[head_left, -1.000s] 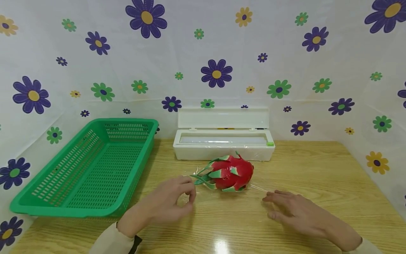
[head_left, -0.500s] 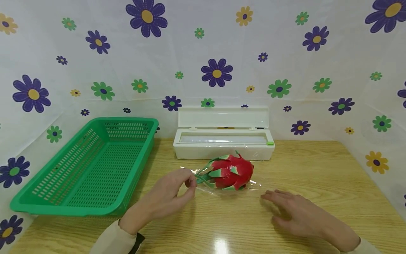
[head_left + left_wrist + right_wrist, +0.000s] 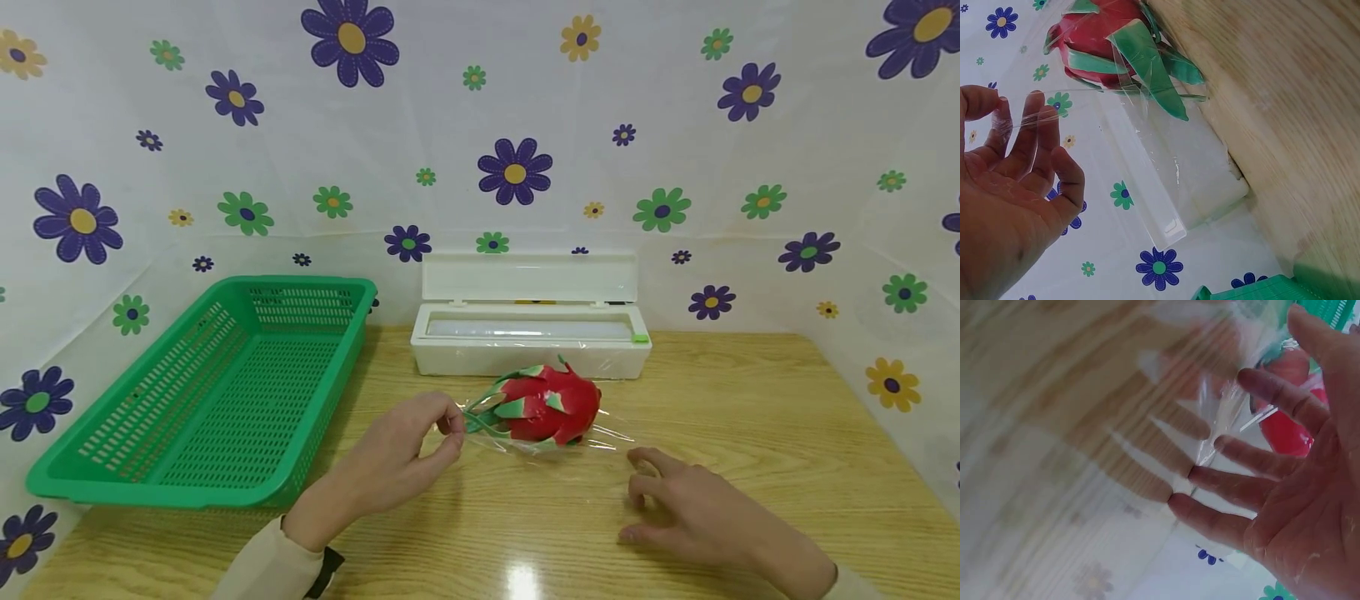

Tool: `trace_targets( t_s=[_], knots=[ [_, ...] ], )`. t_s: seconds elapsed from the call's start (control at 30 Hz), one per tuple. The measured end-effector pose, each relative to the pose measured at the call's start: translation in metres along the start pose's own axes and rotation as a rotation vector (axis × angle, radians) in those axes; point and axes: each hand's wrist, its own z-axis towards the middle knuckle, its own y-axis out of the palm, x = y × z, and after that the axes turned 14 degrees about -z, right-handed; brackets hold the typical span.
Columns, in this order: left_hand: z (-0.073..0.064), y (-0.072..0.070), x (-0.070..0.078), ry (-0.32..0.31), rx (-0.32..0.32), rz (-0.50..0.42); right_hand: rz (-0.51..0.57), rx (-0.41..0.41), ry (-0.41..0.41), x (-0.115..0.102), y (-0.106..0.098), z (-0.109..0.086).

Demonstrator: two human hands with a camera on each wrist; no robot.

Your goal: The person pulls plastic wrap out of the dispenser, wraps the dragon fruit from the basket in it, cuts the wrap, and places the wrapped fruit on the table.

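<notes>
A red dragon fruit [image 3: 555, 404] with green leafy scales lies on the table, its leaf tips facing left. Clear cling film [image 3: 609, 435] lies under and around it, crinkled at both ends. By the leaf tips, my left hand [image 3: 397, 454] pinches the film between thumb and index finger; in the left wrist view the film [image 3: 1154, 140] stretches away from those fingertips. To the right of the fruit is my right hand [image 3: 693, 517]. The right wrist view shows its fingers [image 3: 1222, 525] spread, fingertips at the table beside the film's edge.
Behind the fruit stands a white cling film box [image 3: 480, 358], lid raised, with a roll [image 3: 525, 330] inside and a green slider [image 3: 639, 338] at its right end. A green slotted basket [image 3: 247, 417] sits at the left. Flower-print cloth [image 3: 420, 100] hangs at the back and sides.
My left hand has shifted slightly up toward the leaf tips. My right hand has let go of the film and its fingers have spread a little. The fruit lies where it was.
</notes>
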Motion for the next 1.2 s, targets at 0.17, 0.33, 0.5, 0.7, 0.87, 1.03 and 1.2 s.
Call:
trace_targets(
  t_s=[0.17, 0.33, 0.5, 0.7, 0.87, 1.03, 1.2],
  knots=[
    [0.001, 0.0, -0.001, 0.014, 0.006, 0.002, -0.037, 0.054, -0.015, -0.002, 0.002, 0.003],
    [0.0, 0.0, -0.002, 0.028, 0.009, -0.004, 0.002, 0.059, -0.039, -0.001, 0.002, 0.004],
    [0.0, -0.001, -0.003, 0.025, 0.013, -0.004, 0.045, 0.054, -0.008, -0.002, -0.001, 0.002],
    [0.003, -0.002, -0.004, 0.031, 0.053, -0.012, 0.024, 0.056, 0.096, -0.003, -0.007, -0.001],
    [0.009, -0.001, -0.004, -0.038, 0.096, 0.008, -0.099, 0.243, -0.004, -0.002, -0.005, -0.001],
    [0.012, 0.001, -0.004, -0.082, 0.118, 0.02, -0.149, 0.31, -0.193, -0.003, -0.002, 0.004],
    [0.014, 0.001, -0.006, -0.082, 0.122, 0.021, -0.143, 0.205, -0.269, -0.006, 0.0, 0.011]
  ],
)
